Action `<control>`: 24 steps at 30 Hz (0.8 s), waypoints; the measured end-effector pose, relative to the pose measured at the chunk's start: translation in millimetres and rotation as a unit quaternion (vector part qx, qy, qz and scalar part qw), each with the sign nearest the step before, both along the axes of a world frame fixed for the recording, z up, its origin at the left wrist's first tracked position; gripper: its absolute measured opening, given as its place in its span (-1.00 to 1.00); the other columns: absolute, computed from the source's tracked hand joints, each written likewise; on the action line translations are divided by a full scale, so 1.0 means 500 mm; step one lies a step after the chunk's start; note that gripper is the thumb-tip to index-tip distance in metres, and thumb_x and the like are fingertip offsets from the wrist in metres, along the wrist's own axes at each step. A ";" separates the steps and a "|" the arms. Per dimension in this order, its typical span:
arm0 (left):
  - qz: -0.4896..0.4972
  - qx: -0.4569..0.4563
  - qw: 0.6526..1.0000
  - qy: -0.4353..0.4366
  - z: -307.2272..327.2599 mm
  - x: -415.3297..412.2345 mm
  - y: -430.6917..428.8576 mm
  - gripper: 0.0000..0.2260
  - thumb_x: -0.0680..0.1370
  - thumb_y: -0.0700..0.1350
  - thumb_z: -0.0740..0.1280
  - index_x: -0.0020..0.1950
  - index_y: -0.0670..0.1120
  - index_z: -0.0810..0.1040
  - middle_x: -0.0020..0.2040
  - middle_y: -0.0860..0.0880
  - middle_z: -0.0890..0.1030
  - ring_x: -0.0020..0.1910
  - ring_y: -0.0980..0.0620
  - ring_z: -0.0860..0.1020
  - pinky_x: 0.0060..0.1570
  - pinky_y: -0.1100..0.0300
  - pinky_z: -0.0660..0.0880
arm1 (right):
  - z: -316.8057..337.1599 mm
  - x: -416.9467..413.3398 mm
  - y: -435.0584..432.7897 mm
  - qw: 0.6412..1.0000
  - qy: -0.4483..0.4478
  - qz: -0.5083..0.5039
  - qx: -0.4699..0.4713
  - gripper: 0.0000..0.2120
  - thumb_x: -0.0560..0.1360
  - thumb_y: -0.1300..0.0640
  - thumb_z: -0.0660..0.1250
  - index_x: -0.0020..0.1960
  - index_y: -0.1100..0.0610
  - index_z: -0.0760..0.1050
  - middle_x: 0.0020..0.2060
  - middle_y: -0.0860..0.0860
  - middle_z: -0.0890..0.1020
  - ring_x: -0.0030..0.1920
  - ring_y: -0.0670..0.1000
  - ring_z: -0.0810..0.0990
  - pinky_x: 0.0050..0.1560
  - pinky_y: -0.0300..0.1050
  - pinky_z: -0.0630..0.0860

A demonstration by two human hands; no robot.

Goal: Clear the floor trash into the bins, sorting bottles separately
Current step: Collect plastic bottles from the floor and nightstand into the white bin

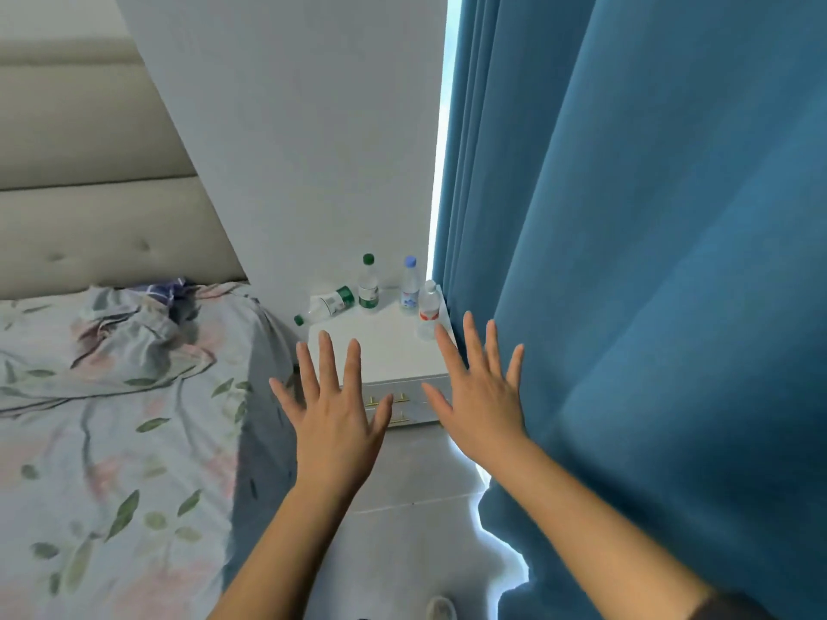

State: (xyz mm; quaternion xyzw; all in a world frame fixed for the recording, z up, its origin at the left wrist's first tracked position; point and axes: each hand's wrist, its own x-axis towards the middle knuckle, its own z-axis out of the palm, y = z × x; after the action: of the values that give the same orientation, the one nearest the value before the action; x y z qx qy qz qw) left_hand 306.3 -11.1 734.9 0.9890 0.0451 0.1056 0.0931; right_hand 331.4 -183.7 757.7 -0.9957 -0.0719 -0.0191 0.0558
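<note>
Several clear plastic bottles sit on a white nightstand [385, 351] against the wall. A green-capped bottle [329, 304] lies on its side at the left edge. Another green-capped bottle [368, 286] stands upright beside it. A blue-capped bottle [408, 286] stands to the right, and a red-labelled bottle [428, 311] stands nearest the curtain. My left hand [333, 413] and my right hand [479, 396] are held out flat in front of the nightstand, fingers spread, holding nothing. No bins are in view.
A bed with a floral sheet [112, 418] fills the left side, with a padded headboard [89, 194] behind it. A heavy blue curtain [649, 284] hangs on the right. A narrow strip of grey tiled floor [402, 530] runs between them.
</note>
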 end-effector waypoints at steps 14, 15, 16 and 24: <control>0.043 -0.029 0.998 0.027 -0.051 0.250 0.058 -0.36 0.56 0.22 0.17 0.55 -0.03 0.11 0.57 -0.14 -0.03 0.54 -0.18 -0.18 0.37 -0.34 -0.21 | -0.034 0.255 0.049 0.999 0.039 0.027 -0.009 -0.31 0.58 -0.25 0.01 0.53 -0.09 -0.30 0.53 0.07 -0.28 0.50 0.20 -0.33 0.41 0.35 -0.24; 0.041 -0.029 0.998 0.028 -0.061 0.278 0.070 -0.36 0.55 0.23 0.14 0.55 -0.03 0.12 0.57 -0.14 -0.01 0.54 -0.18 -0.17 0.36 -0.34 -0.21 | -0.042 0.283 0.059 0.999 0.043 0.026 -0.013 -0.31 0.58 -0.24 0.01 0.53 -0.09 -0.30 0.53 0.07 -0.28 0.51 0.20 -0.33 0.41 0.35 -0.24; 0.040 -0.027 0.998 0.032 -0.070 0.306 0.083 -0.36 0.54 0.23 0.12 0.54 -0.03 0.12 0.57 -0.15 0.00 0.54 -0.18 -0.16 0.36 -0.34 -0.21 | -0.051 0.313 0.071 0.998 0.046 0.024 -0.018 -0.31 0.58 -0.24 0.01 0.53 -0.09 -0.30 0.53 0.07 -0.29 0.51 0.20 -0.33 0.41 0.36 -0.23; 0.029 -0.020 0.991 0.132 -0.169 0.579 0.250 -0.35 0.55 0.19 0.19 0.56 -0.02 0.08 0.57 -0.13 -0.04 0.54 -0.18 -0.19 0.37 -0.33 -0.24 | -0.130 0.617 0.231 0.993 0.108 0.026 -0.048 -0.34 0.60 -0.20 0.00 0.54 -0.08 -0.28 0.54 0.09 -0.25 0.52 0.20 -0.29 0.42 0.33 -0.22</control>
State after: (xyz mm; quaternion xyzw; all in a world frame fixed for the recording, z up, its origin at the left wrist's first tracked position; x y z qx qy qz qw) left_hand 595.6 113.6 650.2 0.9905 0.0879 -0.0241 0.1034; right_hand 640.1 -68.3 692.8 -0.9912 -0.0924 0.0930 0.0161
